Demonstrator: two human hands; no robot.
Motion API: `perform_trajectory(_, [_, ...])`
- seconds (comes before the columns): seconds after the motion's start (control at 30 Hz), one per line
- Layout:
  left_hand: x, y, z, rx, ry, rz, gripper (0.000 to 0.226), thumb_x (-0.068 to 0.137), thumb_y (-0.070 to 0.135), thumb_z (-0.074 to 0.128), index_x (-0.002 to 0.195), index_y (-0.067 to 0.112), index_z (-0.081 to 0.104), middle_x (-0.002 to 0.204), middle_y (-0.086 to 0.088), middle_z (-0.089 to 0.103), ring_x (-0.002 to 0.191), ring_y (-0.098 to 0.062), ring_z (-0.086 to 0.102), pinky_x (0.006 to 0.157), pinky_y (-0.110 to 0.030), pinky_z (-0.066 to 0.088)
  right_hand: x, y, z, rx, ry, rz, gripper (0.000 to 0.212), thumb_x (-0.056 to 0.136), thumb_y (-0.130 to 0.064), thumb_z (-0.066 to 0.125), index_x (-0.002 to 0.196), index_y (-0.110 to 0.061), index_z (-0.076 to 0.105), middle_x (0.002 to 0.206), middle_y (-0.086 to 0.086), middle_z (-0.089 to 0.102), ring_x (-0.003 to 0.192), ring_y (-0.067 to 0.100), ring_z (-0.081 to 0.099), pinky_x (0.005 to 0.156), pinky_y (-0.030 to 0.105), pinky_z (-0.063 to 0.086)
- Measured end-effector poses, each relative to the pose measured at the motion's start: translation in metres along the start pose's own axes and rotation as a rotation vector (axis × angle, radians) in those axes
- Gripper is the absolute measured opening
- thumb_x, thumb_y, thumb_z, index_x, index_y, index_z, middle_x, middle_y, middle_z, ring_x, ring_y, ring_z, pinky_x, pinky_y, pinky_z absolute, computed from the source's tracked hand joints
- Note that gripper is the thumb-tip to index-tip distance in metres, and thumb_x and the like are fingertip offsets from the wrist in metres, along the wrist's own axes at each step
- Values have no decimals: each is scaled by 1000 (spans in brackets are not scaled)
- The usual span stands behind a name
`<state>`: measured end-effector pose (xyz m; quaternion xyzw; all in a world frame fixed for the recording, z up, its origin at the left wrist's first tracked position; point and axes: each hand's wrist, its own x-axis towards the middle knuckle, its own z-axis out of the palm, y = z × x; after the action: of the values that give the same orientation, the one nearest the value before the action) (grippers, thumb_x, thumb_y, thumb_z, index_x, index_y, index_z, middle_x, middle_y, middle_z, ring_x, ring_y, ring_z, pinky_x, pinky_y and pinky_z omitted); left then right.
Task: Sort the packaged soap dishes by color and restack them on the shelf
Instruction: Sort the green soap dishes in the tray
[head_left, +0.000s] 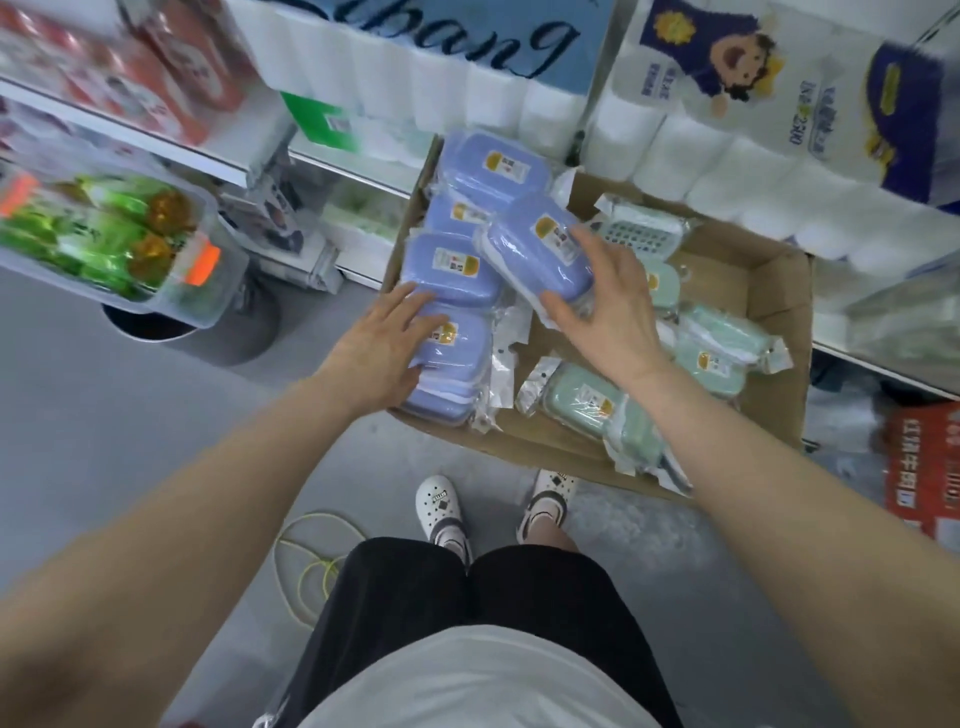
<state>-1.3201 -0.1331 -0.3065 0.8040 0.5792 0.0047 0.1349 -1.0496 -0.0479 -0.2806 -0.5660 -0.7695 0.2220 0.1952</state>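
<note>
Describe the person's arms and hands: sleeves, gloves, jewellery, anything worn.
Both forearms are bare right up to the picture's edge; no sleeves show. The left hand and right hand wear no gloves, and no rings, watch or bracelets are visible on the fingers or wrists.

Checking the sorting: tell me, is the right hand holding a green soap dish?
No, the right hand grips a purple packaged soap dish above the cardboard box.

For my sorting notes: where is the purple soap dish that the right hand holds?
In the head view, the purple soap dish is above the cardboard box, between purple stacks and green ones.
</note>
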Motion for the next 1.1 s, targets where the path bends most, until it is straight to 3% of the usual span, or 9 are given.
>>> perform_trajectory(0.13, [0,4,3,18,-10,-57,67,71,15,75,134,14,52,145,-15,40,136,-35,35,112,-43,30,41,-19,16,-43,-110,-129,65,87,-45,56,147,-28,38,128,13,46,119,30,44,103,38,37])
perform_trajectory(0.27, [-4,6,1,7,38,-58,59,75,29,68,131,16,55,138,-13,46,129,-34,42,105,-42,39,68,-22,42,-160,-250,-136,55,96,-35,48,149,-24,37,146,17,37,129,36,41,108,43,37])
perform_trajectory(0.43, [5,9,-2,29,136,-21,50,85,32,61,130,10,55,140,-15,45,133,-34,39,104,-45,41,59,-20,46,-184,-238,-139,55,97,-33,48,149,-18,38,151,21,37,134,39,41,109,50,36])
perform_trajectory(0.53, [21,15,-7,25,195,-3,46,86,22,64,128,7,56,138,-18,47,130,-36,42,104,-46,42,37,-5,29,-165,-164,-128,56,96,-33,51,148,-15,40,147,21,42,130,40,46,106,52,40])
perform_trajectory(0.7, [63,46,-18,57,189,111,48,85,21,66,129,6,55,136,-19,47,130,-37,41,106,-46,41,-1,59,-12,-217,-92,38,54,99,-34,49,150,-18,36,150,13,41,135,31,41,111,49,36])
perform_trajectory(0.87, [119,106,-17,-2,148,206,52,81,15,53,133,5,52,136,-21,46,128,-39,42,105,-47,41,-37,140,-49,-246,-97,175,56,98,-28,52,149,-13,36,147,19,41,134,36,41,111,49,36])
perform_trajectory(0.97, [151,140,-1,-4,92,209,55,78,13,60,132,5,53,135,-20,49,125,-38,46,102,-44,43,-48,187,-68,-251,-109,250,58,95,-24,57,148,-10,37,145,20,43,132,38,43,107,49,40])
perform_trajectory(1.1, [197,168,30,23,-54,179,60,85,21,66,139,5,45,142,-22,44,134,-37,38,115,-43,29,-38,240,-82,-261,-175,292,61,95,-30,57,148,-9,35,145,17,42,128,38,44,105,49,40])
